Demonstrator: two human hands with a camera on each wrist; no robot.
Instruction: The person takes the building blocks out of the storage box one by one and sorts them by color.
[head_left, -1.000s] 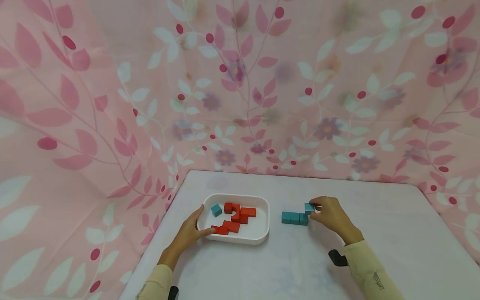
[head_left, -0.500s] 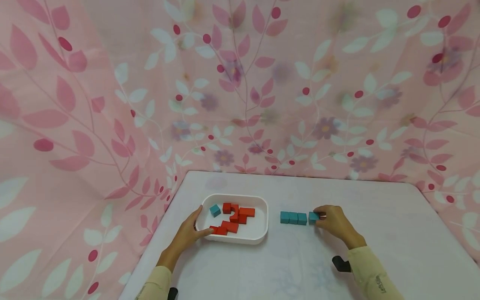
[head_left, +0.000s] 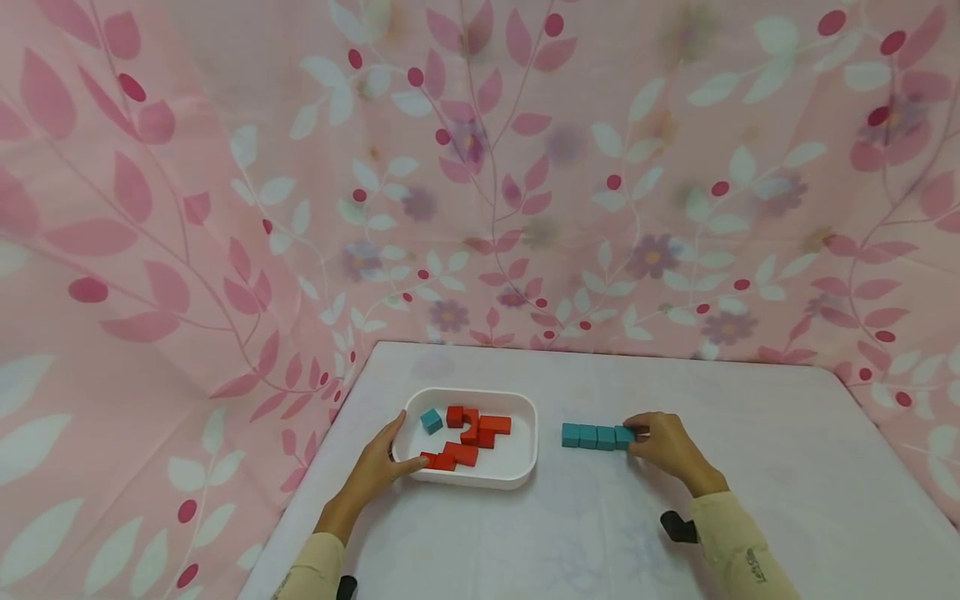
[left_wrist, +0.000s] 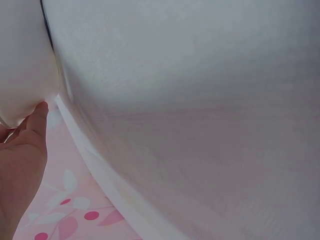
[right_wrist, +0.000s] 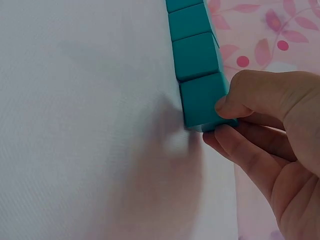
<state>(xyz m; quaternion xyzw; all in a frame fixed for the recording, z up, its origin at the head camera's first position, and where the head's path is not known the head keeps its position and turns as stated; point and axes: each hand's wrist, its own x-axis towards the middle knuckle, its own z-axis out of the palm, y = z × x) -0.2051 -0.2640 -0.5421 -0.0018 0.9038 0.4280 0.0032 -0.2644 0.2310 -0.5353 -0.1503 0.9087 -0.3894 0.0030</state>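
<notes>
In the head view my right hand (head_left: pixel 672 448) pinches a teal cube (right_wrist: pixel 202 100) between thumb and fingers. This cube sits at the right end of a straight row of teal cubes (head_left: pixel 588 437), flush against its neighbour in the right wrist view. To the left, my left hand (head_left: pixel 377 461) holds the left end of a white tray (head_left: pixel 517 481), thumb at the near side and fingers at the far left corner. Inside the tray lie several red blocks (head_left: pixel 461 454), one with an arch cut-out, and a single teal cube (head_left: pixel 431 421).
A white cloth covers the table (head_left: pixel 525 542), whose back edge meets a pink floral curtain (head_left: pixel 480 250). The tray stands a short way left of the row. Dark straps show at both sleeves.
My right hand has brought its teal cube from behind the row down to the right end, then leftward against the last cube. The left hand keeps its place on the tray.
</notes>
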